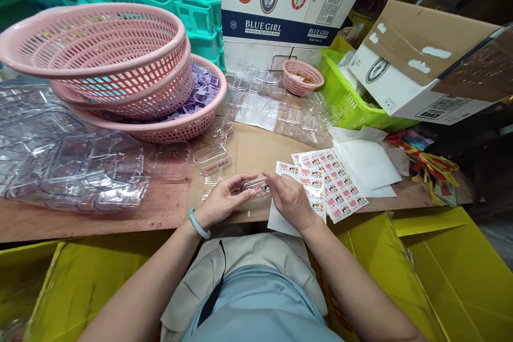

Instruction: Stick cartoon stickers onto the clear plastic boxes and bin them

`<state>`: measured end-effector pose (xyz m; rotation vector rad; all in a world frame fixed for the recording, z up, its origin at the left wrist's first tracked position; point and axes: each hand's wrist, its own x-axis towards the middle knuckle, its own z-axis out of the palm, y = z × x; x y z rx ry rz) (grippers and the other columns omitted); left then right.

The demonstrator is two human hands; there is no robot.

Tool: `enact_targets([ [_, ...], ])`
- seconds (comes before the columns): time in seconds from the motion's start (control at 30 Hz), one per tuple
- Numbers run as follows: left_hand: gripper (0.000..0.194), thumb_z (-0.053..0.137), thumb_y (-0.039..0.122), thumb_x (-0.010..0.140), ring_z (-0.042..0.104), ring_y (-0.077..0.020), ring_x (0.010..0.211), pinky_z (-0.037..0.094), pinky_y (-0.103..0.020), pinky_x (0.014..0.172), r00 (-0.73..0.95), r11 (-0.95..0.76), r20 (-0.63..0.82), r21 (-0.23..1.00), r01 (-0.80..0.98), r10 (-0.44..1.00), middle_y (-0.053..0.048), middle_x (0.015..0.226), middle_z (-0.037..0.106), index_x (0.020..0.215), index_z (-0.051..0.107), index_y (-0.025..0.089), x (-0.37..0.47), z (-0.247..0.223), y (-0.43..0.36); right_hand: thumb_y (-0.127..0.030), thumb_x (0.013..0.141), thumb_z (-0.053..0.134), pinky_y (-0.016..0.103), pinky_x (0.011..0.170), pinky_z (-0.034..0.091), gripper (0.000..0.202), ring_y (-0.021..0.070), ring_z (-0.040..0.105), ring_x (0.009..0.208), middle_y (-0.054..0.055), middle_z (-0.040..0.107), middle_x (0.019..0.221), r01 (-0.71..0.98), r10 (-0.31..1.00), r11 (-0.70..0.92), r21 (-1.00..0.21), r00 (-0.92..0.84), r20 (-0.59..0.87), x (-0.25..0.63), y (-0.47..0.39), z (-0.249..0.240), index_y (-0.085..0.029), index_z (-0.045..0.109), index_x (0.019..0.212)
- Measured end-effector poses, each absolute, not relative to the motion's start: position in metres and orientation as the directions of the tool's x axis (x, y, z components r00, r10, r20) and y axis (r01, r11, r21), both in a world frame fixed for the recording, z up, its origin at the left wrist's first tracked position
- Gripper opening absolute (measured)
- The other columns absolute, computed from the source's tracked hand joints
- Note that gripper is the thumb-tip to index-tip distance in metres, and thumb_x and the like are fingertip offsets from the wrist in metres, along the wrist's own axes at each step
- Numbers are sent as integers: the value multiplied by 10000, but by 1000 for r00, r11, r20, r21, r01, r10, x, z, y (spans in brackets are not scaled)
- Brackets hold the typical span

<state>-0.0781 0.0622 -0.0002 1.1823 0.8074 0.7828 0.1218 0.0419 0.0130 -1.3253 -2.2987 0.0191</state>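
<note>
Blue shirt nearest, fingers hold stickered plastic; carton reads "BLUE GIRL".

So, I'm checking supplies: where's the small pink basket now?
In the head view, the small pink basket sits right of centre, left of the green basket, by the beer carton.

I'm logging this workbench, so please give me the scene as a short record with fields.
Left hand: holds a small clear plastic case with a printed sticker
Right hand: at the case's right end; exact grip unclear
Beside right hand: printed sticker sheets
Far left: clear plastic pieces, stacked pink baskets
Behind: white BLUE GIRL carton
</note>
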Motion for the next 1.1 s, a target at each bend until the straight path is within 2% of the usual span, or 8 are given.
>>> enact_targets([
  [0.3, 529, 711, 401, 766, 606, -266, 1143, 466, -430, 1017, 478, 164, -121, 985, -50, 870, -130, 1188, 669, 1194, 580, 119, -76, 2, 63, -153, 963, 394, 327, 617, 398, 344, 209, 534, 674, 79, 642, 716, 887, 800, 462, -16, -408, 440, 117, 40, 1, -163, 543, 1273],
  [0.4, 543, 725, 423, 746, 634, -260, 1096, 472, -427, 1011, 457, 180, -147, 983, -31, 878, -131, 1193, 670, 1179, 589, 125, -75, 6, 61, -230, 978, 388, 340, 710, 446, 357, 223, 583, 760, 99, 658, 816, 920, 841, 354, -166, -235, 488, 120, 38, 0, -173, 497, 1313],
  [0.47, 546, 728, 423, 743, 651, -251, 1067, 476, -419, 1010, 456, 188, -149, 981, -41, 877, -128, 1164, 684, 1180, 590, 126, -76, 8, 58, -295, 984, 371, 360, 777, 473, 373, 227, 608, 819, 107, 652, 905, 888, 879, 214, -406, 5, 476, 121, 34, 2, -173, 459, 1326],
  [0.6, 534, 723, 426, 748, 644, -253, 1084, 480, -418, 1010, 448, 171, -136, 985, -38, 884, -122, 1173, 681, 1180, 593, 140, -76, 6, 53, -483, 916, 481, 357, 771, 520, 555, 216, 645, 865, 106, 638, 1046, 596, 960, -50, -801, 250, 126, 106, 21, 3, -181, 374, 1369],
  [0.73, 481, 695, 419, 775, 574, -259, 1200, 458, -400, 1043, 414, 89, -73, 996, -20, 907, -121, 1305, 604, 1166, 603, 155, -76, 1, 47, -547, 793, 639, 390, 916, 495, 614, 281, 566, 1163, 142, 595, 1261, 464, 977, -95, -881, 211, 6, 94, 16, -1, -186, 523, 1275],
  [0.93, 437, 631, 403, 835, 573, -251, 1209, 476, -387, 1030, 341, 72, -62, 997, -18, 938, -116, 1395, 527, 1206, 571, 180, -79, 1, 33, -476, 931, 478, 381, 1032, 447, 434, 227, 576, 1195, 91, 621, 1291, 328, 995, -20, -944, 97, 13, 104, 20, 0, -211, 594, 1254],
  [1.03, 391, 581, 339, 878, 482, -254, 1308, 413, -412, 1089, 236, -165, 131, 977, 133, 963, -111, 1408, 510, 1244, 549, 205, -92, -1, 32, -440, 902, 550, 369, 1023, 465, 506, 222, 549, 1242, 69, 563, 1372, 308, 995, 74, -949, -80, 51, 95, 36, 0, -251, 491, 1367],
  [1.1, 385, 562, 281, 888, 433, -259, 1345, 367, -461, 1119, 211, -375, 320, 870, 319, 924, -108, 1415, 495, 1269, 536, 227, -105, -7, 38, -371, 940, 488, 359, 1009, 475, 384, 201, 596, 1179, 58, 624, 1295, 352, 983, 166, -921, -137, 125, 85, 51, -2, -264, 557, 1303],
])
